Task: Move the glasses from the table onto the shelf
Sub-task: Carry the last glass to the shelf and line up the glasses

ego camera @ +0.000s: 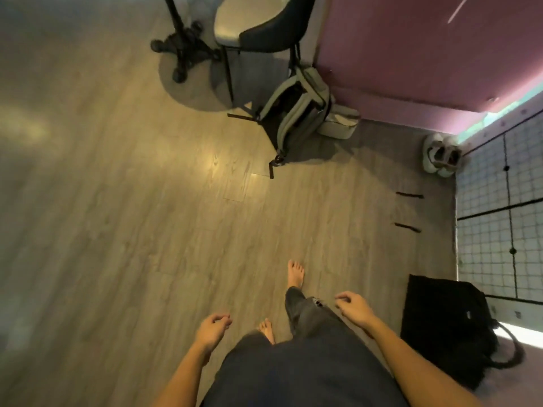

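Nearest me: my dark trousers (293, 377) fill the bottom of the view, with one bare foot (295, 273) set ahead of the other on the wood floor (117, 230).
Hands: my left hand (213, 326) and right hand (354, 308) both hang released, fingers loosely curled, grasping nothing.
Task's thing: no glasses are in view, so I cannot tell where they stand.
Landmark: a grey-green backpack (293, 113) lies on the floor well ahead of my feet, just beside a chair (258, 27).
Bench: left of the backpack and beyond it, a black pedestal foot (183, 51) may be the bench's. Its top is out of view.
Shelf: right of the backpack, past a pair of white shoes (442, 157), a wire grid (499, 215) may be the shelf. I cannot tell.
Risk, straps: black straps (274, 164) trail from the backpack's near end toward me. A bare foot could catch one, and with glass in my hands that means a drop.
Risk, strips: two dark strips (410, 195) lie on the floor to the right of the backpack and nearer me, where I could slip.
Risk, bag: a black bag (443, 321) sits nearer me than the backpack, by the grid. Its handle loop could snag a foot.
Risk, floor: it is hard and my feet are bare, so I judge a dropped glass would break right where I tread.
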